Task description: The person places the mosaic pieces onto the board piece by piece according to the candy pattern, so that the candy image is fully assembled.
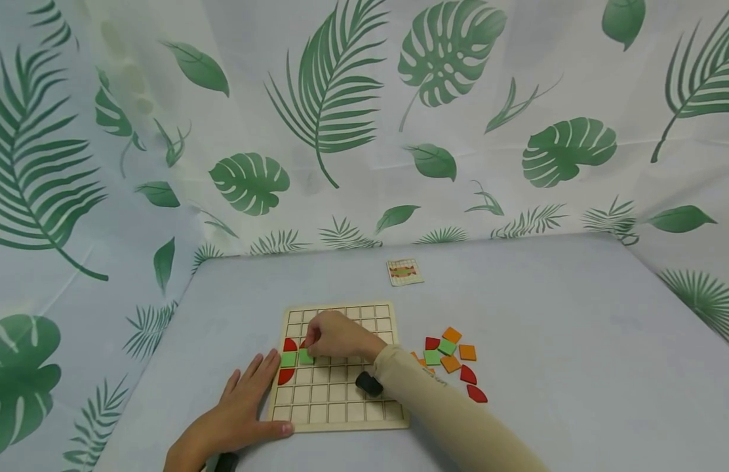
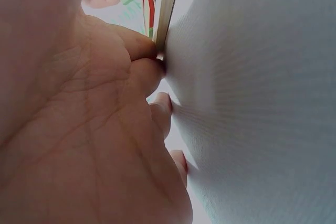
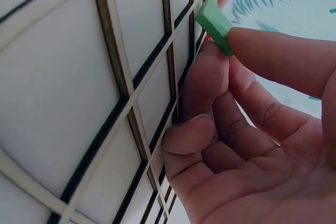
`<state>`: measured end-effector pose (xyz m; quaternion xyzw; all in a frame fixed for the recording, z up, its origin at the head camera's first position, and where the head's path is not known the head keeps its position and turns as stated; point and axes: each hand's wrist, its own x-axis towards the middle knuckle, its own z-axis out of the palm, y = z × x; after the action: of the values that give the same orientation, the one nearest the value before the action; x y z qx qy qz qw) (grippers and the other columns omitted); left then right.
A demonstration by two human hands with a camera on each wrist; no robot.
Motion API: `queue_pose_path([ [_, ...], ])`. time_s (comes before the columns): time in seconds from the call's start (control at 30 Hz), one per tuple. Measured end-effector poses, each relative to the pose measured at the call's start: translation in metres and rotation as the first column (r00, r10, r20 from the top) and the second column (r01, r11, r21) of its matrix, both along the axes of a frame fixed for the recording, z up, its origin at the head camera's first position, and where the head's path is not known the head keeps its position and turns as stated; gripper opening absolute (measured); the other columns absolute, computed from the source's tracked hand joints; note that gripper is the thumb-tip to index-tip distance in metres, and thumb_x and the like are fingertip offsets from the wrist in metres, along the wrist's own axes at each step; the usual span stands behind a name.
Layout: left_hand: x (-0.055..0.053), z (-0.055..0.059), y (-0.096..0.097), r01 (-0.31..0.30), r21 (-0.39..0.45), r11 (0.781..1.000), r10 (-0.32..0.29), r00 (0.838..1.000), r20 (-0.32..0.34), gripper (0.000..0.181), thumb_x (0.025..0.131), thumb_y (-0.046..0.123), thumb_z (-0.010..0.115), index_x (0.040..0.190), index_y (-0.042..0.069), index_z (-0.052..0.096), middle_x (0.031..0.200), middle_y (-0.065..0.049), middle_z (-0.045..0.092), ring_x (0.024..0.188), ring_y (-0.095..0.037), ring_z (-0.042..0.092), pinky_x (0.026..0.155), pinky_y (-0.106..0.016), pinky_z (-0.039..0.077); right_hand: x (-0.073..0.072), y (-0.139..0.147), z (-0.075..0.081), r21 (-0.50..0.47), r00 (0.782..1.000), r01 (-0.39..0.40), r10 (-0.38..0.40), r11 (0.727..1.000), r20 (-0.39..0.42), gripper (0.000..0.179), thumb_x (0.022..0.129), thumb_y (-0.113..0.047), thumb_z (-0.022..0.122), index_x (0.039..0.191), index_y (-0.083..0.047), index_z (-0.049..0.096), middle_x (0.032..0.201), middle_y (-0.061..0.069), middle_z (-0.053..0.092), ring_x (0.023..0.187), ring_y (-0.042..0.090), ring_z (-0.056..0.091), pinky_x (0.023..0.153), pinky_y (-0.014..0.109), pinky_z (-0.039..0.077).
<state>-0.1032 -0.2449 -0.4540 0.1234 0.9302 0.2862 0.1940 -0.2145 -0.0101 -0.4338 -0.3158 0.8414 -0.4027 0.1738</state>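
Note:
Over the left part of a wooden grid board (image 1: 337, 393), my right hand (image 1: 337, 335) pinches a green square tile (image 3: 214, 23) between thumb and finger. In the right wrist view the tile is tilted, close to the grid, with the other fingers curled near the board. My left hand (image 1: 240, 403) lies along the board's left edge, its fingers spread and its thumb on the front left corner. In the leftmost column a green square (image 1: 288, 359) lies between two red quarter-circle pieces (image 1: 286, 376). Another red piece shows partly behind my right fingers.
Right of the board lie loose orange squares (image 1: 467, 353), green squares (image 1: 432, 357) and red quarter-circles (image 1: 476, 393), some hidden by the right sleeve (image 1: 435, 393). A small pattern card (image 1: 404, 272) lies beyond the board. A leaf-printed curtain (image 1: 353, 196) hangs behind the table.

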Motion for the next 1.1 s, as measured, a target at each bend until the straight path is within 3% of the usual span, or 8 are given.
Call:
queue_pose_path([
  [0.27,0.000,0.001,0.001,-0.008,-0.004,1.000,0.008,1.000,0.007,0.126,0.081,0.054,0.090,0.172,0.006,0.017,0.178,-0.015,0.016,0.162,-0.044,0.002,0.122,-0.071,-0.006,0.002,-0.004,0.000,0.039,1.000,0.002,-0.002,0.999,-0.014,0.018,0.092,0.001,0.075,0.079,-0.010,0.071,0.082,0.000,0.069,0.071,0.008,0.056,0.067,0.025,0.048],
  [0.53,-0.001,0.000,0.001,-0.014,-0.001,1.000,0.014,1.000,0.020,0.127,0.081,0.055,0.090,0.172,0.006,0.017,0.178,-0.016,0.015,0.162,-0.045,0.001,0.122,-0.071,-0.007,0.004,-0.006,-0.001,0.060,0.997,-0.013,0.018,0.998,-0.076,0.019,0.091,0.005,0.072,0.079,-0.009,0.070,0.073,-0.005,0.063,0.065,0.008,0.054,0.063,0.023,0.046],
  [1.1,-0.001,-0.003,0.001,-0.024,-0.010,1.000,0.025,1.000,0.012,0.128,0.079,0.055,0.091,0.172,0.005,0.018,0.177,-0.018,0.016,0.162,-0.046,0.002,0.122,-0.072,-0.007,0.012,-0.012,-0.002,0.108,0.991,0.038,-0.024,0.993,-0.132,0.024,0.093,0.004,0.073,0.077,-0.012,0.065,0.071,-0.007,0.060,0.062,0.006,0.052,0.059,0.021,0.044],
])
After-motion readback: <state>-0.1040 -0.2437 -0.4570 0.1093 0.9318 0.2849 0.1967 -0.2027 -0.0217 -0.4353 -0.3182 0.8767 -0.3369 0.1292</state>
